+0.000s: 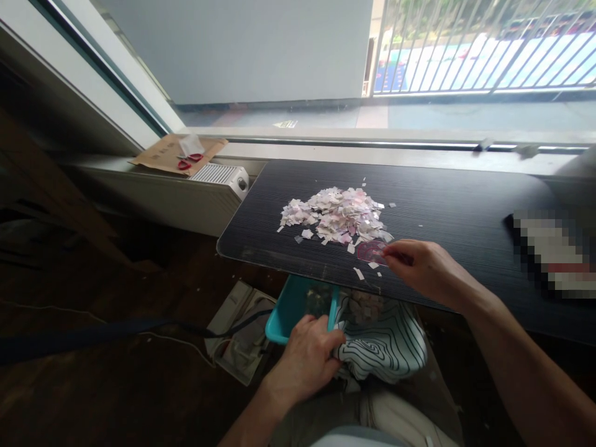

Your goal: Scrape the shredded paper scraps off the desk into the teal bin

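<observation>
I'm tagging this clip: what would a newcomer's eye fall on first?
The pale heap of scraps on the dark table stands out first. Next comes the turquoise bin below the table's near edge, the left hand at its rim. The right hand pinches a pink-edged piece beside the heap.

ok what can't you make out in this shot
All in the head view:
Paper scraps: any print is too small to read.
Pink-edged clear piece: one end hidden by the right grip.
Turquoise bin: far part hidden under the tabletop.
Pixelated object: masked by blocks, cut off by the right edge.
Cardboard: lettering blurred and too small.
</observation>
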### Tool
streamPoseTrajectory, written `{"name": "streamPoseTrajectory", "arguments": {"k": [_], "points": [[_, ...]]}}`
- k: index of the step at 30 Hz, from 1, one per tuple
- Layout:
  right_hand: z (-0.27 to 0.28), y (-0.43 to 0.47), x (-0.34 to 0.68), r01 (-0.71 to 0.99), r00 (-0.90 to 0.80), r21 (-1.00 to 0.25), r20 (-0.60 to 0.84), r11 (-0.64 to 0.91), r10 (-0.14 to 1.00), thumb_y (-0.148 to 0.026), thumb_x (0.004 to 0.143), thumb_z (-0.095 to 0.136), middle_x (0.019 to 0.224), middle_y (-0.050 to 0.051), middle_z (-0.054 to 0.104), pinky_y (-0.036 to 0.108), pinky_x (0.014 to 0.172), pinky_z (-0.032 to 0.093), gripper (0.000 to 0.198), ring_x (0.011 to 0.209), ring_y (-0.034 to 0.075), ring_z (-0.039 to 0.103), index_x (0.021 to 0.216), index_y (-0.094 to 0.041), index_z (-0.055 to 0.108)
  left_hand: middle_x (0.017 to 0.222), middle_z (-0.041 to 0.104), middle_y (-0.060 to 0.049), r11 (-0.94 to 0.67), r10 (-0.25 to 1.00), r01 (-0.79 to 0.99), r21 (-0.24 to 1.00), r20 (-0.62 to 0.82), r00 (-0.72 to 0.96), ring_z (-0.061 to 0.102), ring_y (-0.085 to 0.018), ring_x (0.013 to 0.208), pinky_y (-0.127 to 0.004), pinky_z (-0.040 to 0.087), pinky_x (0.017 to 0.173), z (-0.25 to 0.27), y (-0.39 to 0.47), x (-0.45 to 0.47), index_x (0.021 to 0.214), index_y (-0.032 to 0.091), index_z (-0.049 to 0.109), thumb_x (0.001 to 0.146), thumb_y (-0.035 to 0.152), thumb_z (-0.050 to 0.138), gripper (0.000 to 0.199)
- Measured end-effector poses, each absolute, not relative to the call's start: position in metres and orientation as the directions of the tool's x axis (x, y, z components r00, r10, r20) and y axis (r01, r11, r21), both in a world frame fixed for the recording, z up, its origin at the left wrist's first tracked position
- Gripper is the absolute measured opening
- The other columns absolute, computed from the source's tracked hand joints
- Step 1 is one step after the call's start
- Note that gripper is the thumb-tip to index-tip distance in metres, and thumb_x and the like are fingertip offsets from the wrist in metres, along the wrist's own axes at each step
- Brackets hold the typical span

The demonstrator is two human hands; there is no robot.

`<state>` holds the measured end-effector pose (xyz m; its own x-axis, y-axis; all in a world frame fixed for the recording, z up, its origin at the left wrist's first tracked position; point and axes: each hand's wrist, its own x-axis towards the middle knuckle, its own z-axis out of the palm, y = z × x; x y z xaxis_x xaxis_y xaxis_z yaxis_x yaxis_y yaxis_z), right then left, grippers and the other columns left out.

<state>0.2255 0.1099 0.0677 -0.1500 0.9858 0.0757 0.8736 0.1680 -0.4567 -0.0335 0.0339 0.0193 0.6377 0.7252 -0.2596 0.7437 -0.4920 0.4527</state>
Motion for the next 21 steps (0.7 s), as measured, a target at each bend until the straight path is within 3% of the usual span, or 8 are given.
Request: {"name": "streamPoseTrajectory", "arguments": {"k": [4,10,21], "points": [[0.069,0.113,0.227,0.917,-0.085,-0.379,0.117,0.123,0.99,-0.032,0.082,0.051,0.068,0.002,0.067,0.026,0.054,0.036,0.023,0.058,0.016,0.058,0.083,-0.021,0.072,0.083,0.056,-0.003,-0.485,0.728,0.742,0.463,-0.256,0.635,0.053,-0.021,0.083,-0.032,0.037,0.078,0.019,0.034,-0.033,0.086,0.022,0.062,0.077,0.016,0.058,0.012],[0.068,0.126,0.212,0.822,-0.352,-0.423,0.15,0.382,0.924,-0.029,0.091,0.043,0.088,0.005,0.067,0.024,0.063,0.04,0.03,0.071,0.015,0.06,0.101,-0.022,0.07,0.085,0.057,-0.003,-0.483,0.732,0.741,0.468,-0.249,0.634,0.053,-0.02,0.083,-0.032,0.037,0.079,0.018,0.034,-0.034,0.089,0.023,0.063,0.076,0.017,0.059,0.015],[0.079,0.114,0.224,0.817,-0.402,-0.414,0.092,0.402,0.911,-0.026,0.089,0.048,0.083,0.002,0.066,0.022,0.059,0.04,0.027,0.068,0.012,0.059,0.104,-0.027,0.071,0.084,0.057,-0.002,-0.486,0.726,0.749,0.45,-0.268,0.633,0.053,-0.02,0.082,-0.032,0.037,0.077,0.026,0.038,-0.033,0.088,0.023,0.063,0.077,0.019,0.062,0.012]]}}
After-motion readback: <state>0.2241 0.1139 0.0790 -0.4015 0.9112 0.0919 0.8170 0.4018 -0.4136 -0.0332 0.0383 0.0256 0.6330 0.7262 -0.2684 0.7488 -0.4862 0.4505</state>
